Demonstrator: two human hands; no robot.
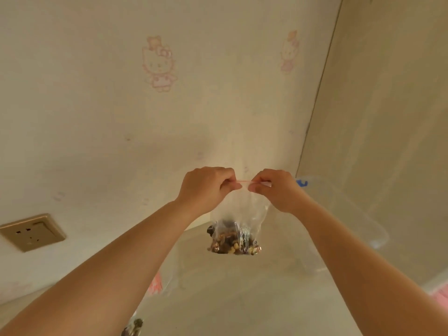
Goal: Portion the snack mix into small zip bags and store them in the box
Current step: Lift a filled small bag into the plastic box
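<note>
A clear plastic box [358, 221] is seen at the right on the pale table [242, 299]. Beside it, a small clear zip bag [238, 214] is held up, its pink seal strip pinched by the left hand [206, 187] and right hand [276, 187]. Brown and yellow snack mix [234, 244] is gathered at its bottom.

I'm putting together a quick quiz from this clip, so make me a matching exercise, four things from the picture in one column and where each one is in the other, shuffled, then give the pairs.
Things
1. zip bag
2. wall socket
3. clear box
4. cartoon cat print

Places
A. high on the wall, above the hands
B. pinched at its top edge by the left hand and the right hand
C. on the surface to the right of the bag
D. low on the wall at far left

Pairs: 1-B, 2-D, 3-C, 4-A
</note>
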